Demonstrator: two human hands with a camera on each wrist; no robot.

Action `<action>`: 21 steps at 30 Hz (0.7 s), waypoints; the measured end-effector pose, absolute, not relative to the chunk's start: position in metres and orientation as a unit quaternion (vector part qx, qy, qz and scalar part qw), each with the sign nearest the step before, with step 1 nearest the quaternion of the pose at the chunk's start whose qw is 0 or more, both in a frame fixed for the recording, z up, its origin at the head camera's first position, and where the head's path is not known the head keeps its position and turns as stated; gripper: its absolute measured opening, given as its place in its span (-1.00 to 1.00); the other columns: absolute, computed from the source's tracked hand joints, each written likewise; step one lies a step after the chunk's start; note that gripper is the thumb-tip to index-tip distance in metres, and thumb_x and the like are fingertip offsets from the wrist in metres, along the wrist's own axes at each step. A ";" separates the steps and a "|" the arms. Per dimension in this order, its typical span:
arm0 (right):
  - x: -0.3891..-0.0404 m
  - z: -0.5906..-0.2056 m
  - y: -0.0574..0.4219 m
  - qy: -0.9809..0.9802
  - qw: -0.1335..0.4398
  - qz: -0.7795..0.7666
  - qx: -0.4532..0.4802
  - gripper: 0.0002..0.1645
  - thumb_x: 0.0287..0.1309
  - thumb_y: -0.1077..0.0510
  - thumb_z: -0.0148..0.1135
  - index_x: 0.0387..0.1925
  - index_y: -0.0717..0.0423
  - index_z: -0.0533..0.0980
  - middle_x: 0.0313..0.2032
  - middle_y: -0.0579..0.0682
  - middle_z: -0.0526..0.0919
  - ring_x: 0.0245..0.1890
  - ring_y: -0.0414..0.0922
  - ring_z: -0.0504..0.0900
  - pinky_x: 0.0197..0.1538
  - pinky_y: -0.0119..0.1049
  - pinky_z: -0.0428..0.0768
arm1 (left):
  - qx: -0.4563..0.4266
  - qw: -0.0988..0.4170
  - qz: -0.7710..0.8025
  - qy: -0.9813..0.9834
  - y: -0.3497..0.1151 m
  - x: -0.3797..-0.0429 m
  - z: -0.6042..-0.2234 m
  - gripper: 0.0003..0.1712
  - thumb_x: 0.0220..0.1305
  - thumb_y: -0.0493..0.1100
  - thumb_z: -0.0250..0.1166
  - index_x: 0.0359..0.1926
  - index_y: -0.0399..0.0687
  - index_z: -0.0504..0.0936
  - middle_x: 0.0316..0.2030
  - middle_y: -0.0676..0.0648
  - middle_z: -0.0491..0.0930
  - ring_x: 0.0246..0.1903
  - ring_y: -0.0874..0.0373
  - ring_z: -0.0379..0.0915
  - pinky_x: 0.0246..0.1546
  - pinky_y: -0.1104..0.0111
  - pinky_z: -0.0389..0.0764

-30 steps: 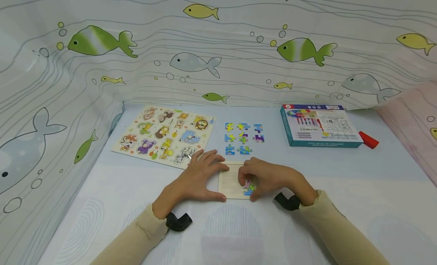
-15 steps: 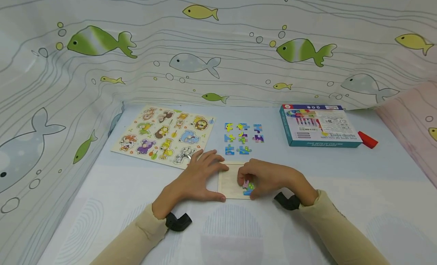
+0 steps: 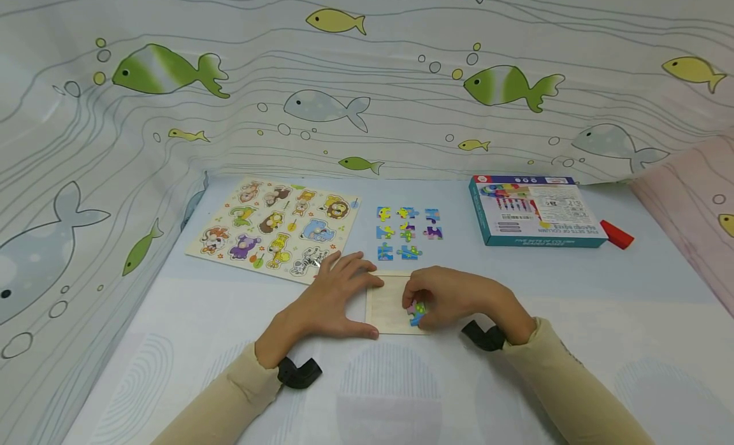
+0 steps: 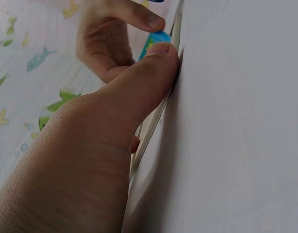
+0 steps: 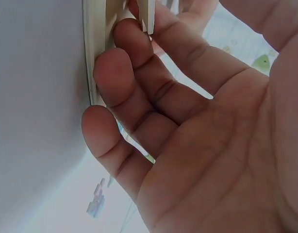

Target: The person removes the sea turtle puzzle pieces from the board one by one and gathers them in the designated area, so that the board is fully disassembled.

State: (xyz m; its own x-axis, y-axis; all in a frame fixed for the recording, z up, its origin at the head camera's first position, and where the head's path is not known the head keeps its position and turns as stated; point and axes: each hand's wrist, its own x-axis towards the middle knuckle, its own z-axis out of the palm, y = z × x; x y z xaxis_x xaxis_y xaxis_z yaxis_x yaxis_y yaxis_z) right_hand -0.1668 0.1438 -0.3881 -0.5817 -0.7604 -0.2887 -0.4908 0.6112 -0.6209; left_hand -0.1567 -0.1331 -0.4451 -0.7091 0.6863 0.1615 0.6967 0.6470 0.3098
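A pale wooden puzzle tray (image 3: 385, 308) lies on the table between both hands. My left hand (image 3: 335, 301) spreads along its left side, the straight thumb at the near edge and the fingertips at the far corner. Over the tray's right part, my right hand (image 3: 450, 298) pinches a blue, green and pink jigsaw piece (image 3: 416, 313) between thumb and fingers. In the left wrist view that piece (image 4: 150, 43) shows behind my left thumb. Its bare wooden edge (image 5: 148, 17) appears at the top of the right wrist view, beside the curled fingers.
Several loose jigsaw pieces (image 3: 409, 233) lie in rows beyond the tray. An animal peg board (image 3: 275, 228) sits to the left, partly under my left fingertips. A flat box (image 3: 539, 212) and a red object (image 3: 617, 234) are at the back right.
My right hand has shifted slightly right, and the jigsaw piece it pinches has tilted and come up from the tray's near edge. The left hand has stayed in place.
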 end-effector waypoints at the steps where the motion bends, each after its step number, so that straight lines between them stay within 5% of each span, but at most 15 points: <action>1: -0.167 -0.388 0.144 0.855 0.273 -0.245 -0.366 -0.67 0.00 0.17 0.52 -0.15 -0.09 0.64 -0.22 -0.21 0.60 -0.20 -0.20 0.51 -0.03 -0.35 0.57 | -0.381 0.014 -0.178 -0.907 -0.133 -0.157 -0.445 -0.06 -0.10 0.61 0.36 0.27 0.32 0.53 0.34 0.06 0.41 0.54 -0.09 0.08 0.50 -0.22 -0.10; 21: -0.169 -0.390 0.148 0.859 0.264 -0.246 -0.364 -0.67 0.02 0.16 0.54 -0.15 -0.10 0.64 -0.28 -0.20 0.61 -0.26 -0.20 0.52 -0.15 -0.38 0.56 | -0.380 0.012 -0.179 -0.907 -0.133 -0.156 -0.445 -0.06 -0.09 0.62 0.35 0.27 0.32 0.54 0.34 0.05 0.41 0.54 -0.09 0.07 0.50 -0.20 -0.12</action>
